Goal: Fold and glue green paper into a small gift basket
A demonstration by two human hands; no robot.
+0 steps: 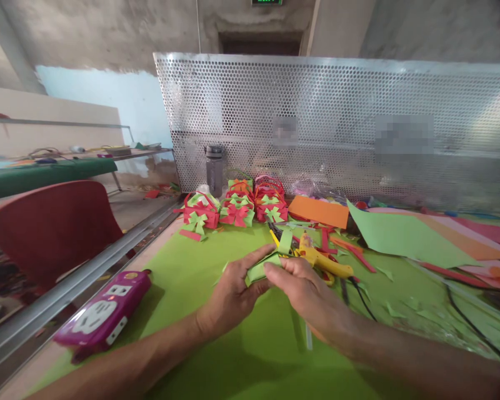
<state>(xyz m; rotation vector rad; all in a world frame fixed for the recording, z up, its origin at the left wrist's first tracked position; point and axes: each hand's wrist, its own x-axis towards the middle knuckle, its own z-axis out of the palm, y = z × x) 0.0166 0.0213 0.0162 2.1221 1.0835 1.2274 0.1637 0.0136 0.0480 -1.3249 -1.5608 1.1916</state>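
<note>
Between both hands, over the middle of the green tabletop, is a small folded piece of light green paper (259,270). My left hand (235,289) is closed round its left side, fingers behind and thumb below. My right hand (302,286) pinches its right side, the thumb pressed on the front face. A light green strip (286,241) stands up just behind the fingers; whether it joins the folded piece I cannot tell. Right behind my right hand lies a yellow glue gun (327,262). A clear glue stick (309,336) lies beneath my right wrist.
Several red and green paper baskets with bows (238,214) stand at the back beside a grey bottle (214,172). Orange card (319,211) and green sheets (400,233) lie right, among scraps and cables. A purple power strip (104,316) sits left, near a red chair (58,228). Perforated metal panel (337,111) behind.
</note>
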